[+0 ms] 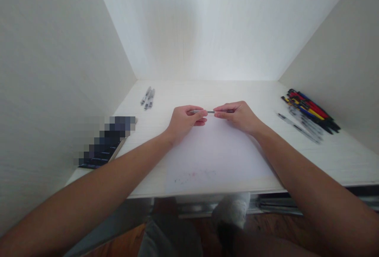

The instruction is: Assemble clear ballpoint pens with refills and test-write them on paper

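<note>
With the white sheet [219, 152] as the middle of a clock face and the pale back wall [189, 32] at twelve, the pen [211, 111] sits at twelve o'clock, over the far end of the sheet, nearly level along the nine-to-three line. The left hand [189, 117] pinches its nine o'clock end between thumb and fingers, the lower fingers loosely curled beneath; the right hand [235, 114] has its fingers closed on the three o'clock end. Only a thin dark stretch shows between the fingertips, which are close but apart; whether it is one piece or two joined parts cannot be told. The sheet lies flat on the white table [207, 91], with small dark specks and a faint reddish one [194, 175] toward its seven o'clock corner. A few clear pens [148, 98] lie side by side at ten o'clock, and a dark flat object [108, 142], masked by blocks, lies at nine. Near two o'clock is a heap of red, yellow, blue and black pens [315, 111], more clear pens [306, 122] just beside it; one clear pen with a dark tip [297, 127] lies on the near side, between two and three.
</note>
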{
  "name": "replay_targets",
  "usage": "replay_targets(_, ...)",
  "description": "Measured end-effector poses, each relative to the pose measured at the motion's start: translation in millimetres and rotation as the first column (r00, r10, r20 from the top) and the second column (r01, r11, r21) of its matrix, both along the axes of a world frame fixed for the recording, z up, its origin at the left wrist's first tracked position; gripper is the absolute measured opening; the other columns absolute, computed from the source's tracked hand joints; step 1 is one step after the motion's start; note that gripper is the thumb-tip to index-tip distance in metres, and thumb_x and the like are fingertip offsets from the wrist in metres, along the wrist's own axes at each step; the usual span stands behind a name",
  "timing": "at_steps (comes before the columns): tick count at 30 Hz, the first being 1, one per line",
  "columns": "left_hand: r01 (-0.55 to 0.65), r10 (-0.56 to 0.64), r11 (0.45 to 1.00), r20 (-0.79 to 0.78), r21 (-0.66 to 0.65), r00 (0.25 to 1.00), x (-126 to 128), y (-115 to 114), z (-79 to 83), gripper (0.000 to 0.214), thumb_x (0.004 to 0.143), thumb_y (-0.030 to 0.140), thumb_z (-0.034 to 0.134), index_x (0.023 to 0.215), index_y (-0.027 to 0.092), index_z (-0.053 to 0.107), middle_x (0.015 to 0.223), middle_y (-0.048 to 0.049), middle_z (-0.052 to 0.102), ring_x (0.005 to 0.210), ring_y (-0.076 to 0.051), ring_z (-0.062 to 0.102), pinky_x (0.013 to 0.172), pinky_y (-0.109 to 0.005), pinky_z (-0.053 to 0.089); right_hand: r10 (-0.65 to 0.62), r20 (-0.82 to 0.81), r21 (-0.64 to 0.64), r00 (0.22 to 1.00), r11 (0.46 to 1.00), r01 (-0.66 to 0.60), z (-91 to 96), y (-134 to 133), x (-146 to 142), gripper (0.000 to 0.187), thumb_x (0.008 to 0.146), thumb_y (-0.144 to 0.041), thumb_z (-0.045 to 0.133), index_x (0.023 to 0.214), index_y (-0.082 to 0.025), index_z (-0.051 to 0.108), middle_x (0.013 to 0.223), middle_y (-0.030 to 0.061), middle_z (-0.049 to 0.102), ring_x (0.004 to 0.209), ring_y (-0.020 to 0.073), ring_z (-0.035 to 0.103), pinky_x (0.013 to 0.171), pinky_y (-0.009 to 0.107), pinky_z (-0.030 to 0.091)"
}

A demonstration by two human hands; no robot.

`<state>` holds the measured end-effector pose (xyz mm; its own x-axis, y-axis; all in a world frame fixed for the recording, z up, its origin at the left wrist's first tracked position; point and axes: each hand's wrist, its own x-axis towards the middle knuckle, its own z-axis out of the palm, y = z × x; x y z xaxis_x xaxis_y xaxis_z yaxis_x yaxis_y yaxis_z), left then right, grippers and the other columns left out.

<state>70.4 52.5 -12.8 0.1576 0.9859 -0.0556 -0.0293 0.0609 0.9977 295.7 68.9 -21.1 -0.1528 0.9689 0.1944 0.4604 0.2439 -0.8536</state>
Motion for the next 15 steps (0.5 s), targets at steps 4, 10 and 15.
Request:
replay_targets(4,0.006,-0.007,1.000,-0.064,-0.015,0.998,-0.5,-5.7,8.0,0.004,0.088,0.015,0.079,0.086,0.012,0.078,0.082,-0.0076,0.079,0.063,-0.012,0.068,0.063,-0.023,0.058,0.007,-0.005,-0.008,1.000,1.000,-0.007,-1.2,0.8,1.5,0.034,0.076,-0.046,0.086,0.100,-0.021,0.087,0.093,0.0081,0.082,0.082,0.0231,0.071,0.073,0.035,0.051)
replay_targets(10,0.014,-0.013,1.000,-0.136,0.005,0.991,-1.9,-2.2,6.2,0.017,0.093,0.028,0.076,0.086,0.013,0.077,0.069,-0.0050,0.073,0.052,-0.009,0.057,0.052,-0.022,0.049,0.039,-0.015,0.032,0.999,0.999,-0.038,-3.2,2.4,2.5,0.036,0.076,-0.048,0.087,0.100,-0.022,0.087,0.095,0.0081,0.082,0.087,0.0250,0.072,0.075,0.036,0.052)
replay_targets(15,0.038,-0.025,0.997,-0.185,0.065,0.982,-2.1,-1.8,6.6,0.019,0.095,0.027,0.072,0.080,0.015,0.074,0.065,-0.0038,0.070,0.048,-0.009,0.049,0.049,-0.023,0.042,0.072,-0.036,0.026,0.997,0.997,-0.071,-4.4,2.6,1.1,0.035,0.076,-0.049,0.087,0.100,-0.024,0.087,0.095,0.0070,0.082,0.088,0.0242,0.072,0.077,0.035,0.052)
